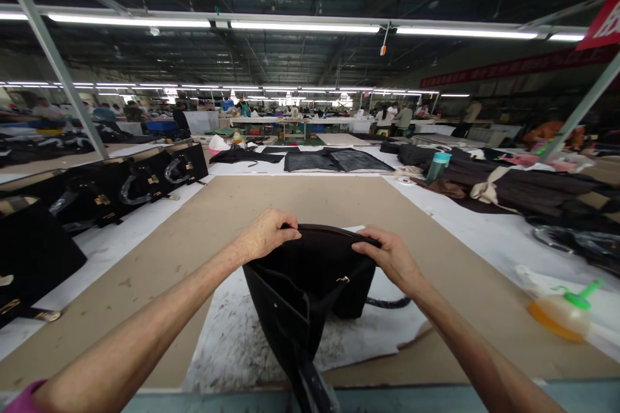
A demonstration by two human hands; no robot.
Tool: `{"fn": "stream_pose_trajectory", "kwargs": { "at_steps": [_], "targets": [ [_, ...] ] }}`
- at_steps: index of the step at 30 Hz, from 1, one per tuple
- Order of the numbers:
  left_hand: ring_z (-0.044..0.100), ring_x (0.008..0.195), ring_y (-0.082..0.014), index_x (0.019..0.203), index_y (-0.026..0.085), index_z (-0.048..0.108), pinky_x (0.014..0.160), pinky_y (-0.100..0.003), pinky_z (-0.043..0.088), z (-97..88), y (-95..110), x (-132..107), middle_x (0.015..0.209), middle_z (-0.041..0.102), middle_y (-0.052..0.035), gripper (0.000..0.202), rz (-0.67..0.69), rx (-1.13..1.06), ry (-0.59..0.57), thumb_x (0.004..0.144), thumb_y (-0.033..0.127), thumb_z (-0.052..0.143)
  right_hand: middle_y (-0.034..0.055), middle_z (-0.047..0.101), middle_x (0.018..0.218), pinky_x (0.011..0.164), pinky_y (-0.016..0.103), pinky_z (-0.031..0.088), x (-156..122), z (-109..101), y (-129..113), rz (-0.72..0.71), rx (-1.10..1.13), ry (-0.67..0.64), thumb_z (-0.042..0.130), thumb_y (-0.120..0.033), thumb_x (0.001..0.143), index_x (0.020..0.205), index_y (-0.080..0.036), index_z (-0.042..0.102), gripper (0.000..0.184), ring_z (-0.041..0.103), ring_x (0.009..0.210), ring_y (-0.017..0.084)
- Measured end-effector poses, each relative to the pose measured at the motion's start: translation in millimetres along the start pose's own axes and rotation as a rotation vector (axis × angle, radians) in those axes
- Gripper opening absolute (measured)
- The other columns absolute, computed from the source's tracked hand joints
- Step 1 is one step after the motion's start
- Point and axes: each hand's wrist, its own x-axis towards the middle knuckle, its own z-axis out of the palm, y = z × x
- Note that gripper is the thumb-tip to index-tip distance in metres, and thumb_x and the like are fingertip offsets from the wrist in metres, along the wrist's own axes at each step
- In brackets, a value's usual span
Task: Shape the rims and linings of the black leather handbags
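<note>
From the head camera, the worktop (227, 197) spreads forward under a broad sheet of tan board, edged by white strips. A white paper (232, 329), smudged with dark marks, lies on it near the front edge. Beyond stretches a dim hall with a dark roof, long tube lights (305, 27), ceiling fans and distant people at other worktops.

Above the paper, at the middle, is a black bag (278, 281), its mouth spread wide, its cloth matte and soft-looking, with a small gold-coloured metal piece (343, 280) inside. The left hand (272, 233) and right hand (387, 257) both pinch its far rim between thumb and fingers. A glossy dark handle (314, 381) hangs toward the viewer. Boxy black bags (33, 258) line the left; a rounded, translucent bottle (564, 316) holds amber liquid at right.
</note>
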Motion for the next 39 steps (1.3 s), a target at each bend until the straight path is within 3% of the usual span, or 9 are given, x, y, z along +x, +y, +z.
{"fn": "stream_pose_trajectory", "kwargs": {
  "at_steps": [7,13,22,32,39],
  "targets": [
    [0.041,0.057,-0.0092,0.068,0.015,0.055,0.056,-0.020,0.031,0.6,-4.3,1.1,0.059,0.046,0.0039,0.019,-0.029,-0.081,-0.022,0.071,0.033,0.050,-0.0030,0.053,0.067,0.057,0.022,0.032,6.0,-1.7,6.2,0.129,0.144,-0.054,0.055,-0.033,0.069,0.076,-0.019,0.062,0.017,0.046,0.064,0.012],
    [0.039,0.055,-0.0081,0.066,0.015,0.052,0.053,-0.019,0.030,1.1,-5.4,1.6,0.057,0.043,0.0049,0.016,-0.051,-0.156,0.000,0.069,0.031,0.052,-0.0028,0.053,0.068,0.062,0.022,0.034,6.5,2.4,9.4,0.117,0.203,-0.047,0.054,-0.035,0.070,0.075,-0.019,0.061,0.018,0.047,0.068,0.013],
    [0.037,0.052,-0.0068,0.062,0.015,0.045,0.050,-0.019,0.030,8.2,-14.0,8.9,0.056,0.041,0.0062,0.016,-0.085,-0.246,0.067,0.063,0.025,0.056,-0.0035,0.050,0.060,0.055,0.022,0.032,4.7,5.2,2.9,0.127,0.128,-0.013,0.051,-0.037,0.071,0.068,-0.018,0.059,0.021,0.043,0.060,0.012],
    [0.049,0.068,-0.0115,0.086,0.016,0.051,0.062,-0.021,0.037,8.4,-9.3,8.9,0.075,0.055,0.0015,0.022,-0.053,-0.129,0.104,0.064,0.018,0.057,-0.0015,0.050,0.063,0.057,0.024,0.034,1.7,4.1,-5.2,0.095,0.046,-0.012,0.047,-0.039,0.074,0.069,-0.019,0.057,0.023,0.045,0.063,0.014],
    [0.049,0.060,-0.0120,0.084,0.016,0.061,0.059,-0.022,0.037,4.0,1.8,3.5,0.064,0.056,0.0016,0.020,-0.055,0.018,0.022,0.073,0.024,0.046,-0.0017,0.054,0.068,0.062,0.025,0.035,-0.5,6.2,-9.2,0.036,-0.038,0.027,0.045,-0.040,0.076,0.072,-0.019,0.056,0.024,0.048,0.067,0.015]
  ]
}}
